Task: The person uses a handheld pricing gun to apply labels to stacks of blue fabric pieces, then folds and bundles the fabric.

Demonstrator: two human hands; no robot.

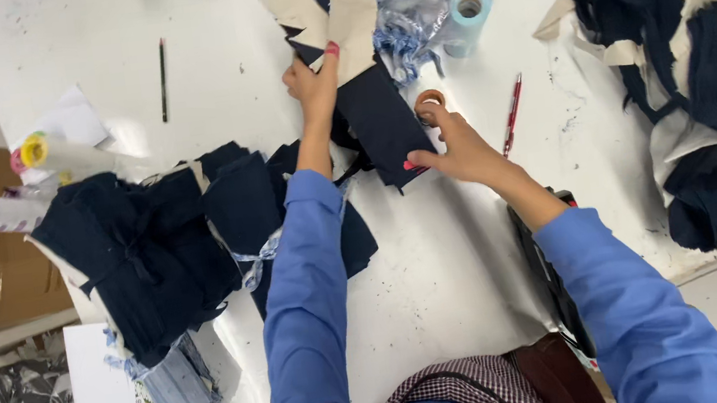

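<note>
Both hands' fingers [317, 68] pinching navy fabric [380, 117]

Navy fabric piece [381, 121] with cream lining, blue sleeves [307, 299], a red pen [512, 114], white table [448, 263].

Both arms stretch forward from the bottom of the view, each in a long light-blue sleeve that ends at the wrist. The left arm runs almost straight up the middle, elbow low, forearm bare above the cuff. The left hand [314, 81] is raised at its far end, fingers curled and pinched closed, the thumb with a pink-painted nail uppermost. The right arm comes in from the lower right, bent at the elbow and angled inward. The right hand [454, 146] lies lower than the left and to its right, palm down, thumb and fingers drawn together in a pinch.
</note>
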